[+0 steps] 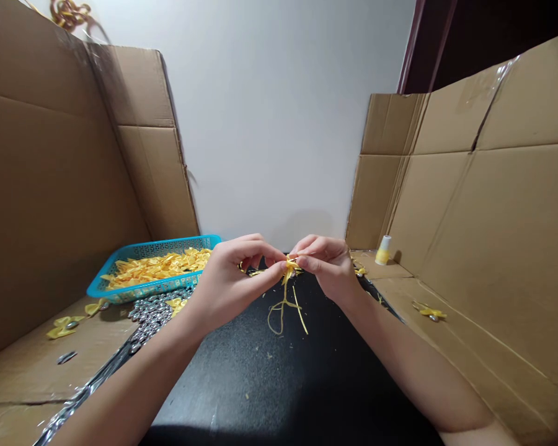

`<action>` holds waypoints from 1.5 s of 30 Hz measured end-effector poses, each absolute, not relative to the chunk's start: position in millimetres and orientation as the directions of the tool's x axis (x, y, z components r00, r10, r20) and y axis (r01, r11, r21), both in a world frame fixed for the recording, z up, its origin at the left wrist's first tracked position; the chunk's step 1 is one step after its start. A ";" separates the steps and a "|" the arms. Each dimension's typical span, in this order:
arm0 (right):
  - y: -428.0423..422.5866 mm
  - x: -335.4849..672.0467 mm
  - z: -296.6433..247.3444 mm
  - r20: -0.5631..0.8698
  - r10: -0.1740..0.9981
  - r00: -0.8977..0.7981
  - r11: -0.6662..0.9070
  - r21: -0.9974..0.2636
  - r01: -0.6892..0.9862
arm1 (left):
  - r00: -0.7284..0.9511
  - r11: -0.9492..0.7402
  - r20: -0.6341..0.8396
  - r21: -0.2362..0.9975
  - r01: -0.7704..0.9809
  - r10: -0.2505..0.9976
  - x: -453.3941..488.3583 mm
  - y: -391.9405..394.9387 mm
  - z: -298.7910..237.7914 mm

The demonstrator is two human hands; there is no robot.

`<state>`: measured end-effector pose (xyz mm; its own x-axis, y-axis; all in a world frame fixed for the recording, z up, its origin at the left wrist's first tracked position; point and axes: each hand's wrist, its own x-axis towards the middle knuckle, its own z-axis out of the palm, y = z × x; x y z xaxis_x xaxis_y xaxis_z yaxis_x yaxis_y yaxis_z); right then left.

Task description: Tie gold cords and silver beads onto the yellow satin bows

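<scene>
My left hand [239,272] pinches a small yellow ribbon bow [289,269] between thumb and fingertips, above the black tabletop [242,371]. From the right, my right hand [328,263] meets it, thumb and fingers closed at the bow's edge. A thin, pale sliver shows between those right fingertips, too small to name. Yellow cord [284,303] dangles below the bow in a loop with loose ends. Part of the bow is covered by my fingers.
At left, a blue basket [97,286] holds many yellow bows. Silver beads [151,316] lie before it. Cardboard walls [483,204] flank both sides. A yellow-and-white thread spool [383,251] and another yellow bow [430,313] are at right.
</scene>
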<state>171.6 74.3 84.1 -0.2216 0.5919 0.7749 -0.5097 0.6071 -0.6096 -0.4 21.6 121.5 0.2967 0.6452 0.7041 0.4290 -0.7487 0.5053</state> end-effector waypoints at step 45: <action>46.5 211.8 125.7 0.454 0.280 -0.846 0.875 -0.482 0.030 | 0.692 -0.785 0.468 0.572 0.237 0.549 -15.4 48.6 123.6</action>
<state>211.8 46.5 125.7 -0.8459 0.2796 0.4542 0.0304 0.8754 -0.4824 -15.4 48.6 123.6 0.6924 0.5493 0.4678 0.2367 -0.7854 0.5719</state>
